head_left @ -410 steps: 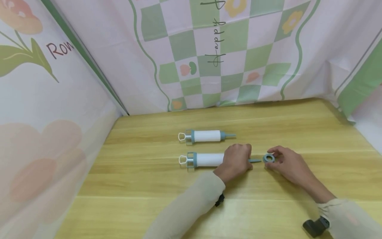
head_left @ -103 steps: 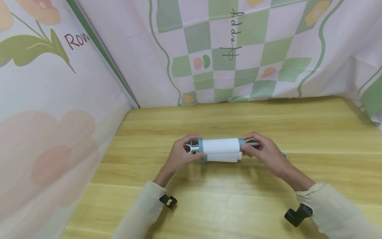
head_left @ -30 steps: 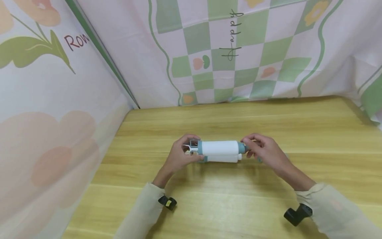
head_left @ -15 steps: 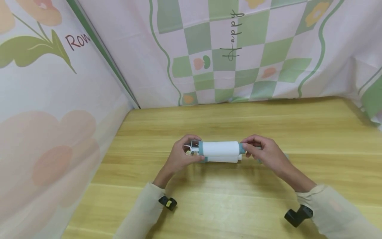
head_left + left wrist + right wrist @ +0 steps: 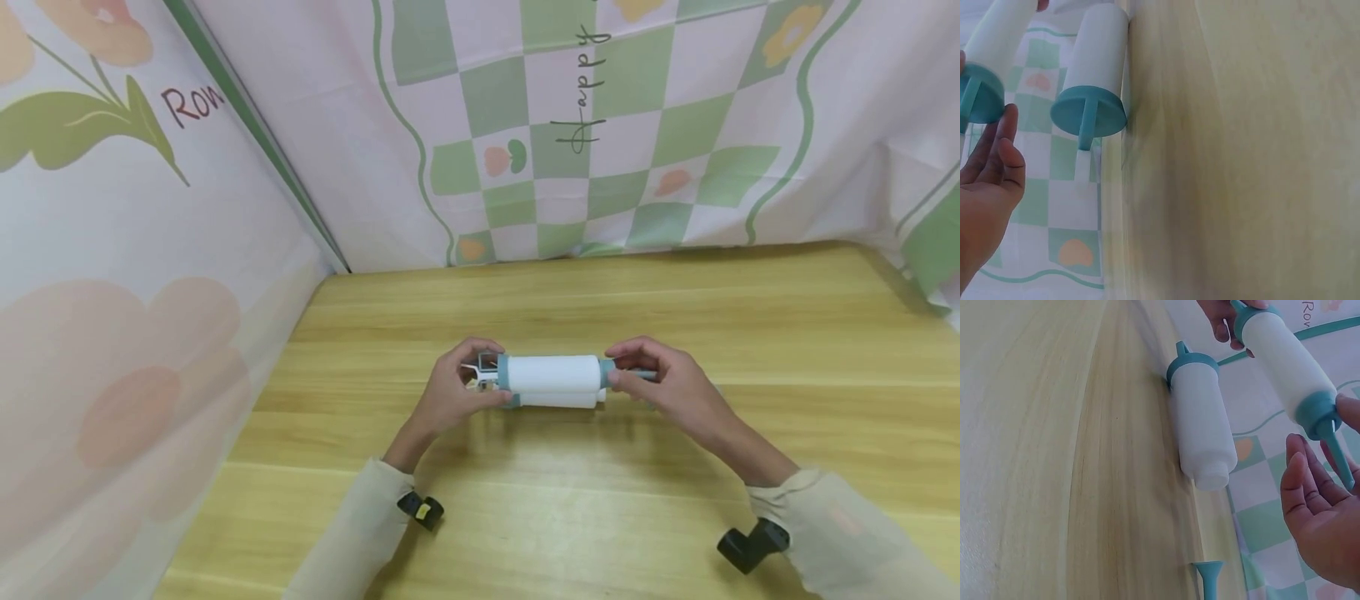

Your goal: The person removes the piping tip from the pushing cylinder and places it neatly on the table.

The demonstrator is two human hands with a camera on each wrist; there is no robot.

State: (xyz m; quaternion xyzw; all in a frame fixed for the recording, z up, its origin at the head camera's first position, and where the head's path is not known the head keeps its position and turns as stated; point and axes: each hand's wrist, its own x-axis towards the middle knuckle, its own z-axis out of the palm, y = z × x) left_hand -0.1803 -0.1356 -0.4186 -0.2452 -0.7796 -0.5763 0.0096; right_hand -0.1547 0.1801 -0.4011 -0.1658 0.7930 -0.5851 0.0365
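A white-barrelled syringe (image 5: 551, 373) with teal end caps is held level above the table. My left hand (image 5: 461, 387) grips its teal handle-end cap (image 5: 503, 372), beside the white plunger handle. Thumb and fingers of my right hand (image 5: 671, 385) pinch the teal nozzle cap (image 5: 607, 372) at the other end; the slim nozzle (image 5: 1336, 456) points towards the palm. A second syringe (image 5: 1202, 422) lies on the table just below, its bare white neck (image 5: 1212, 477) showing. One loose teal nozzle (image 5: 1209, 578) is on the table past that neck, mostly hidden in the head view.
The wooden table (image 5: 570, 517) spreads around both hands. A printed checkered cloth (image 5: 558, 167) hangs behind its far edge, and another flowered cloth (image 5: 112, 333) hangs on the left.
Earlier both syringes lay on the table with nozzles on; now one is lifted and the other's neck is bare. Over the last second my right fingers shift around the nozzle cap.
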